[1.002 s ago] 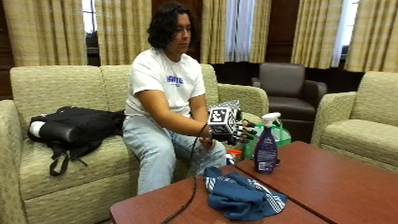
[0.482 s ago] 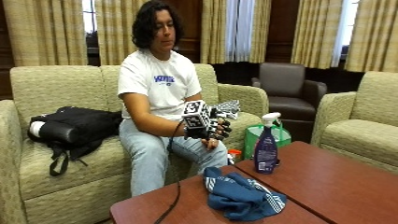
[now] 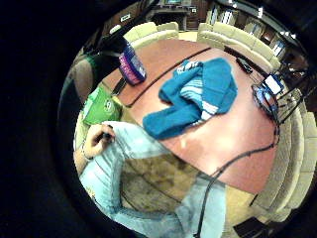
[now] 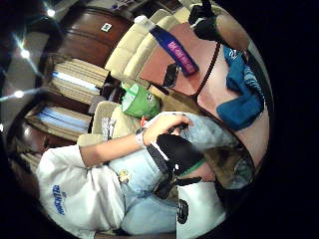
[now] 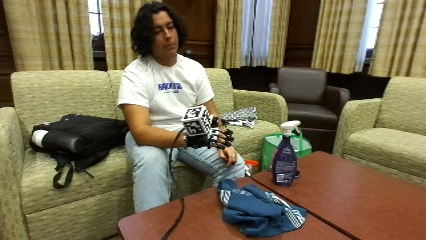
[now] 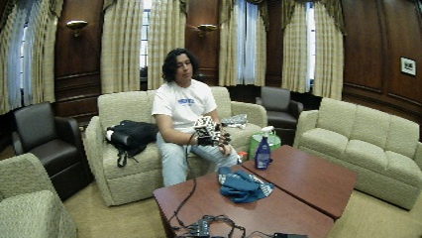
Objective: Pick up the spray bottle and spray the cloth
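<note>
A person in a white T-shirt sits on a beige fabric sofa (image 5: 60,165) behind a reddish-brown wooden bench (image 5: 373,200). The black-gloved right hand (image 5: 212,137) is raised above the lap, well apart from the bench, its fingers (image 5: 225,140) hanging loosely apart and holding nothing. The bare left hand (image 4: 164,127) rests on the thigh.

The dark blue plastic spray bottle with a white trigger head (image 5: 285,160) stands upright near the bench edge closest to the person. The crumpled blue cloth with white stripes (image 5: 258,210) lies on the bench near the bottle, not touching it. A green bag (image 5: 269,145) sits behind the bottle beside the sofa, and a black backpack (image 5: 76,137) lies on the sofa seat.
</note>
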